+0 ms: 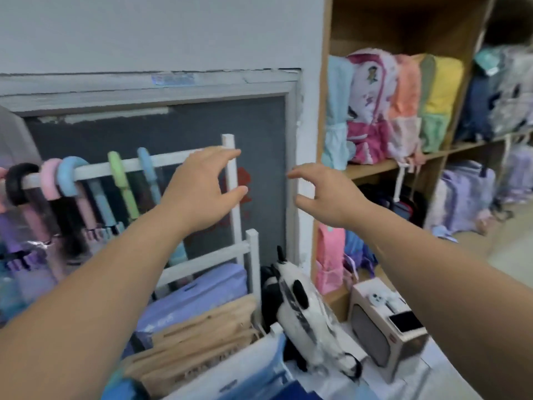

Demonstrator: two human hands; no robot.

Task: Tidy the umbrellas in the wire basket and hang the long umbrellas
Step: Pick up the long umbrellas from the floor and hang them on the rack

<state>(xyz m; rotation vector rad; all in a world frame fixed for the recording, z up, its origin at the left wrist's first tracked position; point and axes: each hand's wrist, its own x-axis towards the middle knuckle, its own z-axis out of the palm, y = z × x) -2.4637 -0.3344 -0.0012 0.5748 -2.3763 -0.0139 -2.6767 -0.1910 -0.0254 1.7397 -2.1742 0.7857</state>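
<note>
A shop corner with a pale wall (pixel 144 33) and, at right, a wooden shelf unit (pixel 325 82) packed with pastel backpacks (pixel 372 105). At left, long umbrellas (pixel 119 176) hang by curved black, pink, blue and green handles along a white rack rail (pixel 98 170). The left hand (pixel 202 192), in front of the rack's post, and the right hand (pixel 326 197) are raised, fingers spread wide, holding nothing.

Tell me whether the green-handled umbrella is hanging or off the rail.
Hanging: its curved green handle hooks over the white rail.
</note>
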